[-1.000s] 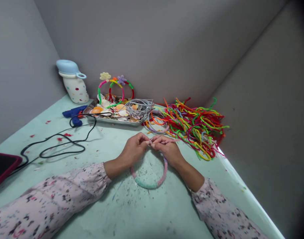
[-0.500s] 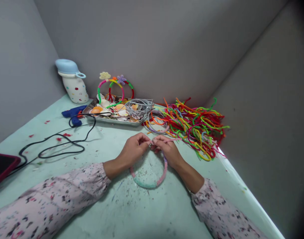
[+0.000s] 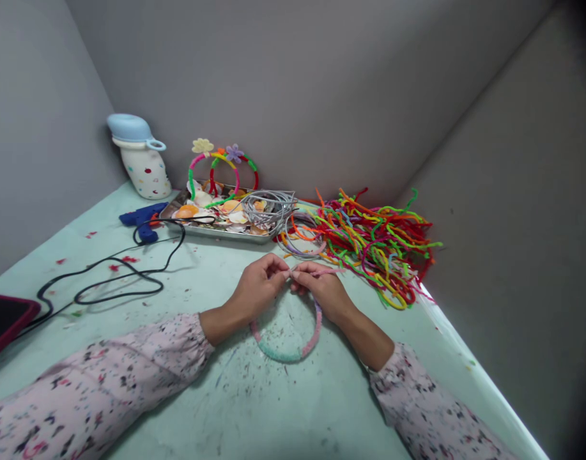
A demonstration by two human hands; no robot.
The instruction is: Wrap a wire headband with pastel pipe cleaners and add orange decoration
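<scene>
A fuzzy ring [image 3: 285, 354] in pink, mint and purple hangs low over the table, its upper part hidden behind the fingers. My left hand [image 3: 262, 286] pinches the ring at its top left. Right beside it, fingertips nearly touching, my right hand [image 3: 324, 287] pinches the ring's top together with a pink pipe cleaner [image 3: 333, 271], whose free end sticks out to the right. The exact spot between the fingertips is too small to make out.
A metal tray [image 3: 225, 236] holds shells, wire and two colourful rings with flowers. Pipe cleaners [image 3: 379, 243] lie heaped at the right. At the left are a blue glue gun [image 3: 146, 217], black cord [image 3: 149, 275], a bottle [image 3: 144, 169] and a dark red-edged device [image 3: 7, 319].
The free end of the pink pipe cleaner reaches slightly less far to the right. My right hand's fingers have shifted slightly; both hands stay at the top of the ring.
</scene>
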